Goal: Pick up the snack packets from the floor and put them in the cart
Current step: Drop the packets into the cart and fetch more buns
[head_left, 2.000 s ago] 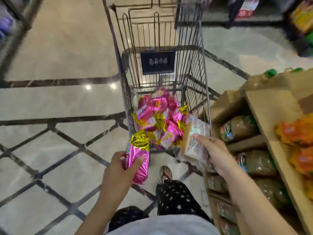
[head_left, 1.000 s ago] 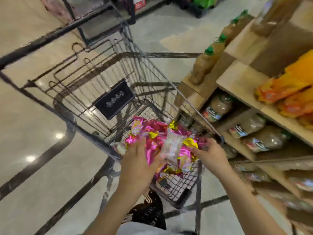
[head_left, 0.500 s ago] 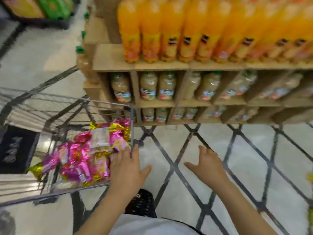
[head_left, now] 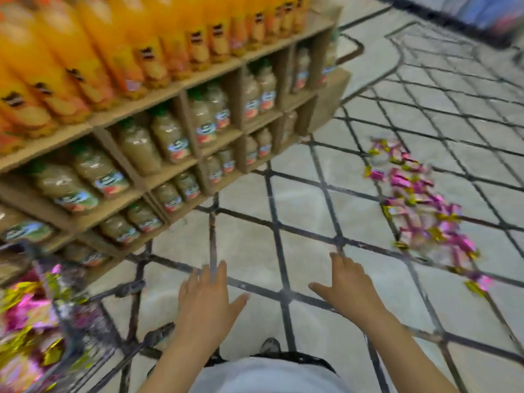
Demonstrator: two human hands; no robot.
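Head view looks down at a shop floor of pale tiles, crossed by dark lines in a diamond pattern. Both hands are stretched forward over it with the palms down.

The left hand has straight fingers held close together and the thumb spread to the side; it holds nothing. The right hand is the same: fingers straight, thumb out, nothing in it.

The snack packets lie on the floor to the right, farther ahead than the right hand and well apart from it. They are pink with gold ends, scattered in a long loose strip. The picture is blurred there, so I cannot count them.

The cart is at the lower left edge, just beside the left hand. It is a wire basket and only one corner of it shows. Inside it lies a heap of packets in the same pink and gold colours, also blurred.

Behind the cart stands a wooden shelf, running from the left edge toward the top middle. Orange bottles stand in a row on its top board. In the compartments below stand brownish bottles with coloured labels.

At the bottom edge a white shirt shows between the two forearms, and just above it is the tip of a foot.
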